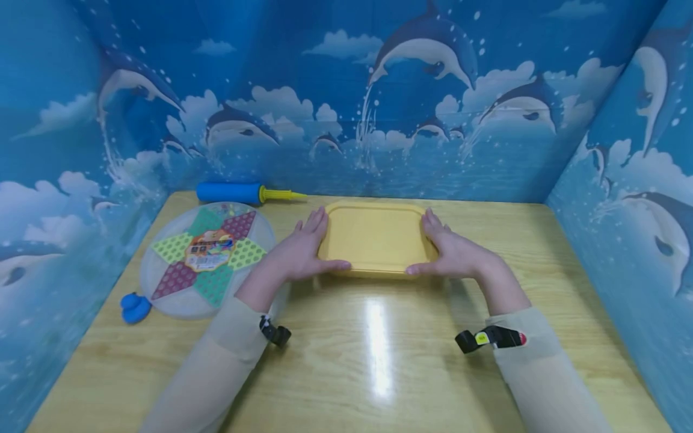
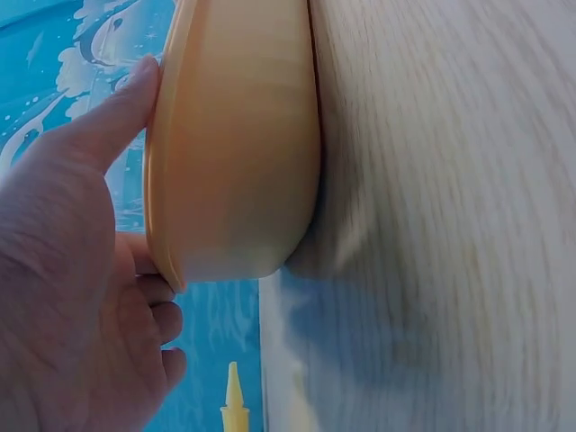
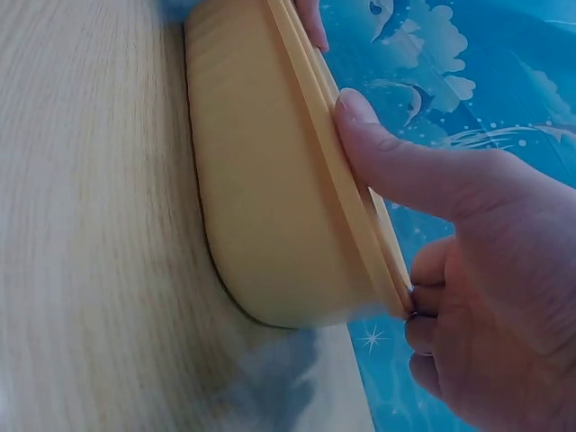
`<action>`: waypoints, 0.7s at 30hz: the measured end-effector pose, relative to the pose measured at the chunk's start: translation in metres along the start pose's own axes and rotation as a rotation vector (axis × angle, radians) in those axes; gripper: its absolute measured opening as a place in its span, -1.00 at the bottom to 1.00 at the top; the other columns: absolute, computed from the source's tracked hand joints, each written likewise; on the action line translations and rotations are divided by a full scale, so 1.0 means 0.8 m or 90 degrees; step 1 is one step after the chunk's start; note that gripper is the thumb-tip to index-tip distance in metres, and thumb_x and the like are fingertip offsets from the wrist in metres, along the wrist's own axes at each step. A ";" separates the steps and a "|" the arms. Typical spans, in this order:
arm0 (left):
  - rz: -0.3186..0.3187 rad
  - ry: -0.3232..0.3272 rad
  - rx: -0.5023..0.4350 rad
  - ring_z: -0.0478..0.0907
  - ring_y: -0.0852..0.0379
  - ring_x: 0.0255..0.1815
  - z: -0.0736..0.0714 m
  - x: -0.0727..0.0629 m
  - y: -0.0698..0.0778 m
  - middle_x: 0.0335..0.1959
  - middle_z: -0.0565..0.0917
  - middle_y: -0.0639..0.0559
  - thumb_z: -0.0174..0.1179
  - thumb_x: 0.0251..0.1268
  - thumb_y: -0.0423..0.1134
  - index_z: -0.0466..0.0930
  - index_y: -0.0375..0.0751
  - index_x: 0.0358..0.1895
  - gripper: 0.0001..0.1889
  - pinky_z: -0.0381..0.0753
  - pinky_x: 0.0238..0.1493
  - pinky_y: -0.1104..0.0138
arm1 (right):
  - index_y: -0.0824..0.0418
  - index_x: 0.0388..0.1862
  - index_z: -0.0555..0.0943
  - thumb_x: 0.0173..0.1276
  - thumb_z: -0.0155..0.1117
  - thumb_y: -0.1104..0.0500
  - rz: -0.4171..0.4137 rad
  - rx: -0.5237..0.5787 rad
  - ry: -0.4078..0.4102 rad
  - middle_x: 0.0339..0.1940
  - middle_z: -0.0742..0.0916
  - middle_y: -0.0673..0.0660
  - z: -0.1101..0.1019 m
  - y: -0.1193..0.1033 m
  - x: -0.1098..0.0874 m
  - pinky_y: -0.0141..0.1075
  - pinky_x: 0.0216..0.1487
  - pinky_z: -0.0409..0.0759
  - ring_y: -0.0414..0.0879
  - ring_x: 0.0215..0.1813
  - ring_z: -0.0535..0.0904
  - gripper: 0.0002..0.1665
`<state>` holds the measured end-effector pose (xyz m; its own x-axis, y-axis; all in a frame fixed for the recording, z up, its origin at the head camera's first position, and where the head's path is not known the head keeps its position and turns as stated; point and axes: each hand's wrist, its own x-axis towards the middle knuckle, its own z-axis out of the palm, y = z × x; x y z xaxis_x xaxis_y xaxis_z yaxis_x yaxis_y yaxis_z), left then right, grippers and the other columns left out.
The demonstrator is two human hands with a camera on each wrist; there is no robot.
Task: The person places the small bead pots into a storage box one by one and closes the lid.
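A yellow lidded plastic box (image 1: pixel 377 237) sits on the wooden table, near its back edge. At the box's left end, my left hand (image 1: pixel 303 249) grips the rim, thumb along the front edge and fingers toward the back corner. My right hand (image 1: pixel 453 249) holds the opposite end in much the same way. In the left wrist view the box's side wall (image 2: pixel 238 144) shows below the rim. The right wrist view has the thumb (image 3: pixel 360 112) pressing on the rim, with the other fingers bent at the far corner.
A round Chinese checkers board (image 1: pixel 173 240) with a coloured star lies left of the box, partly under my left forearm. Behind it is a blue balloon pump (image 1: pixel 230 192) with a yellow nozzle. A small blue rounded object (image 1: pixel 135 308) is near the table's left edge. Dolphin-printed walls (image 1: pixel 346 108) enclose the table.
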<state>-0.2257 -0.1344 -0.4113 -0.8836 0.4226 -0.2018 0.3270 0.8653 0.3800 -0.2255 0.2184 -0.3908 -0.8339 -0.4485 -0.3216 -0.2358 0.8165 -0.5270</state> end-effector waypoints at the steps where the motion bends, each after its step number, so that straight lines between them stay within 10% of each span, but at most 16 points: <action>1: 0.001 0.000 0.004 -0.32 -0.15 0.73 -0.001 -0.001 0.001 0.74 -0.40 -0.12 0.01 0.14 0.75 -0.33 -0.26 0.72 0.41 -0.26 0.71 0.02 | 0.22 0.74 -0.35 0.16 0.45 -0.57 0.000 -0.006 -0.002 0.73 -0.37 0.14 0.000 -0.001 0.000 0.26 0.68 -0.18 0.32 0.71 -0.37 0.66; 21: 0.008 0.036 0.048 -0.34 -0.14 0.74 -0.009 0.002 0.000 0.75 -0.24 -0.20 -0.07 0.17 0.76 -0.26 -0.25 0.73 0.38 -0.27 0.71 -0.10 | 0.19 0.78 -0.13 0.16 0.47 -0.55 -0.045 -0.013 0.106 0.78 -0.14 0.12 0.004 0.007 0.000 0.20 0.70 -0.12 0.17 0.74 -0.18 0.56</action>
<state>-0.2291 -0.1355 -0.4049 -0.8964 0.4187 -0.1454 0.3599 0.8790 0.3128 -0.2253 0.2217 -0.3960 -0.8857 -0.4396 -0.1493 -0.3049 0.7933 -0.5269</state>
